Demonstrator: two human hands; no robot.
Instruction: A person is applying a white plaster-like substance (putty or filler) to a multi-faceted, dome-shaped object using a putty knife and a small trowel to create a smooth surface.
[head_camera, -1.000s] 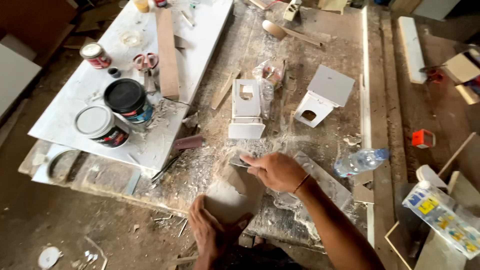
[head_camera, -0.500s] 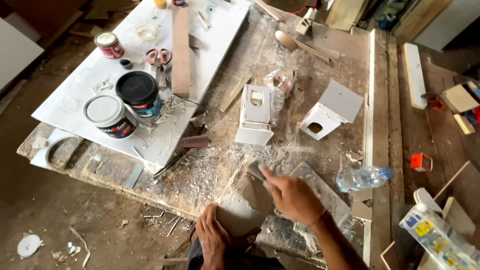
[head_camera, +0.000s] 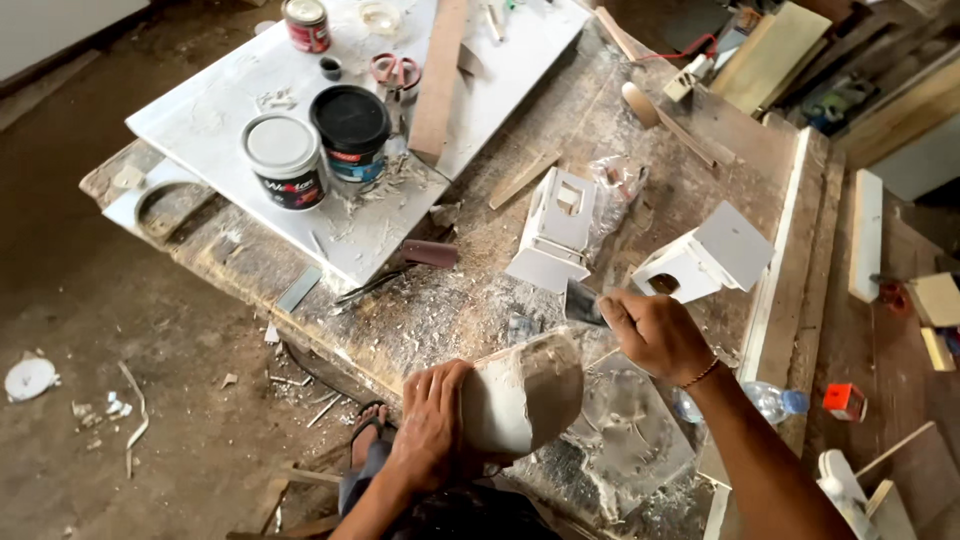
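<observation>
Moved since half a second ago: right hand (head_camera: 655, 335), now lifted off the piece, fingers clenched on a putty knife (head_camera: 583, 303). Head view: left hand (head_camera: 432, 420) fingers grasping the rounded wooden piece (head_camera: 522, 392) at the desk (head_camera: 450, 310) edge. I judge it stiff, light, wet-coated; hold by bare rim.

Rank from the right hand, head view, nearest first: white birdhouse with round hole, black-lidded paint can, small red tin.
From the right hand:
1. White birdhouse with round hole, just above it.
2. Black-lidded paint can, up-left on the white board.
3. Small red tin, top edge.
</observation>
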